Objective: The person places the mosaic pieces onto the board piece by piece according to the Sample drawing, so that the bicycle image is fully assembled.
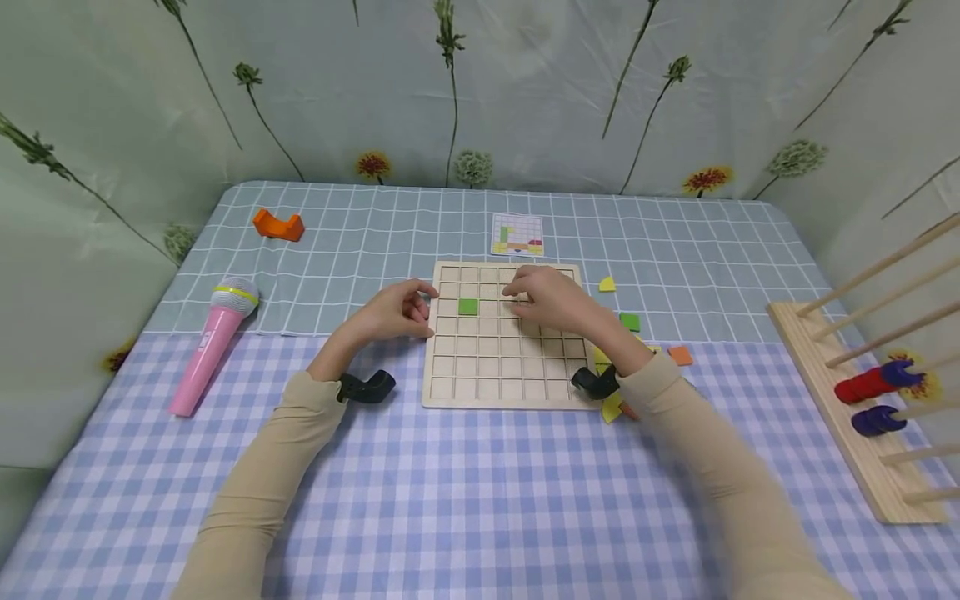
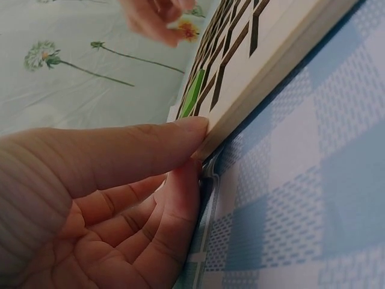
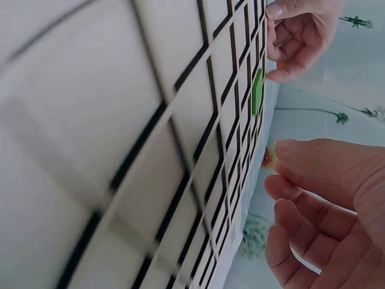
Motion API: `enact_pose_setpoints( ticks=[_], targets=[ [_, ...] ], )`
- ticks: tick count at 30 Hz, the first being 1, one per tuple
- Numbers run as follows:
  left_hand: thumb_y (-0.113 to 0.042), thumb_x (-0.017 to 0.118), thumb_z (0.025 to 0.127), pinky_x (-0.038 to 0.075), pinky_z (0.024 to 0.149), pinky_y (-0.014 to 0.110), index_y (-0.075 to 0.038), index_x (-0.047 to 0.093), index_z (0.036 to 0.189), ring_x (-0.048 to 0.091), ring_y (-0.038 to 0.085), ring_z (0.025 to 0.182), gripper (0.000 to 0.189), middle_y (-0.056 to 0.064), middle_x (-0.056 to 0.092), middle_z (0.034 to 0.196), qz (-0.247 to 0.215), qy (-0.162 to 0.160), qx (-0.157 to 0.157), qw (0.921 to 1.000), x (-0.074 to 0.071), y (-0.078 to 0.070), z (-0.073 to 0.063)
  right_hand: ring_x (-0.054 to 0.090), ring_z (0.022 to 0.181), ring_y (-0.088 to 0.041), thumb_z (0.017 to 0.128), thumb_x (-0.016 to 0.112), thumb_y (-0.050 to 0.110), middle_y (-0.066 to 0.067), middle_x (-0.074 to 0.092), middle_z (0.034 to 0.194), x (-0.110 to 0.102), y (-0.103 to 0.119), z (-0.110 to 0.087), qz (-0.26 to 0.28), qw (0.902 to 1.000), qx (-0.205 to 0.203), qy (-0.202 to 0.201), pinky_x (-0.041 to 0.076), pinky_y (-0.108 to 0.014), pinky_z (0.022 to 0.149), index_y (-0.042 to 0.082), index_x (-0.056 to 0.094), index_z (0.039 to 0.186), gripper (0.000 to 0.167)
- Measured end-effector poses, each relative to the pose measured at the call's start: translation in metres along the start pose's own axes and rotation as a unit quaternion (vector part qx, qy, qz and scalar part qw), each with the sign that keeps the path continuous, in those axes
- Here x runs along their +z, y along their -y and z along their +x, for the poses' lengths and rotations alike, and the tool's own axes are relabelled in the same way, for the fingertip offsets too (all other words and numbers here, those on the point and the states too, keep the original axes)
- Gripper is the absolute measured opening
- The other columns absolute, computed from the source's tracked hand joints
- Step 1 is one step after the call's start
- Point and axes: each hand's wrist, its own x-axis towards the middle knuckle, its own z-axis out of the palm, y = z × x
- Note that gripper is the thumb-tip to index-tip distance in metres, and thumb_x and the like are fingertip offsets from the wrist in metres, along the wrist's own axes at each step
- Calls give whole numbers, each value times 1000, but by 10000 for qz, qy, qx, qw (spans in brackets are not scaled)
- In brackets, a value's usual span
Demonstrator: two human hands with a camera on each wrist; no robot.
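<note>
A pale wooden board with a grid of square recesses lies on the table. One green square tile sits in a recess near its upper left. At the board's left edge is my left hand; in the left wrist view its thumb lies on the rim and the bent index finger meets the side, pinching the edge. My right hand hovers over the upper right of the grid. Its fingers are loosely bent, and nothing shows between thumb and fingertips in the right wrist view.
Behind the board lies a printed grid card. Loose yellow pieces, a green square and an orange square lie to its right. A pink microphone and orange holder are left; a pegged rack with rings stands right.
</note>
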Motion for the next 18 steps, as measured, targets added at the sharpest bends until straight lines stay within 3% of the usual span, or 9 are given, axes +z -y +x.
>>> enact_pose_setpoints(
  ticks=[6,18],
  targets=[
    [3,73,74,46,63,17,6,45,124,54,10,73,57,13,53,90,-87,16,19,10000,-1,0,-2,57,75,-20,86,66,13,-13,66,105,-6,-14,-26,-140,9995,71,-269,47,-31,67,2,68,109,26],
    [3,71,75,46,63,17,7,46,123,55,8,72,55,13,54,90,-192,-24,117,9997,1,4,-2,53,77,-22,86,64,8,-15,64,105,-21,-43,-81,-121,9954,777,-553,45,-29,64,2,67,112,28]
  ],
)
